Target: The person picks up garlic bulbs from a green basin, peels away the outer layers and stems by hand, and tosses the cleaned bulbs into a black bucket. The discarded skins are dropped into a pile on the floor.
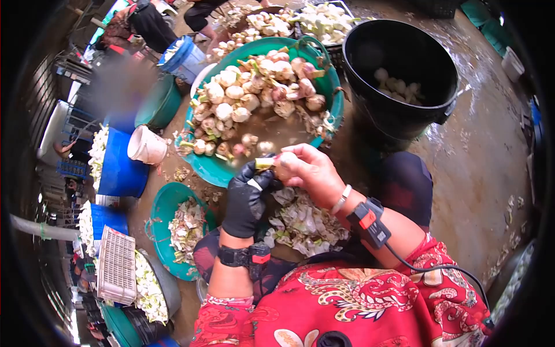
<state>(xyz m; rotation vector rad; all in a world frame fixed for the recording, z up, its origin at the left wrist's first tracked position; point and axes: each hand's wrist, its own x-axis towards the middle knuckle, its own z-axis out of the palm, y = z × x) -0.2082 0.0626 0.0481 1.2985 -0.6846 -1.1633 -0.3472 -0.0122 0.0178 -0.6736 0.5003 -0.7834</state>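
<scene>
In the middle of the head view, both my hands meet on a garlic bulb (281, 169) with a short cut greenish stem. My left hand (245, 199), in a black glove, is closed round the stem side. A small white piece shows at its fingers, and I cannot make out what it is. My bare right hand (312, 174) is closed on the bulb from the other side. Just beyond them stands a green tub (199, 165) with many unpeeled garlic bulbs (231, 95) in murky water. Loose peelings (306, 222) lie in a heap below my hands.
A tall black bucket (370, 115) at the right holds several pale bulbs. A smaller green basin (162, 202) of peelings sits at left, near a white pail (147, 146) and blue bins (121, 165). Farther back are a crate of pale bulbs (326, 23) and other people.
</scene>
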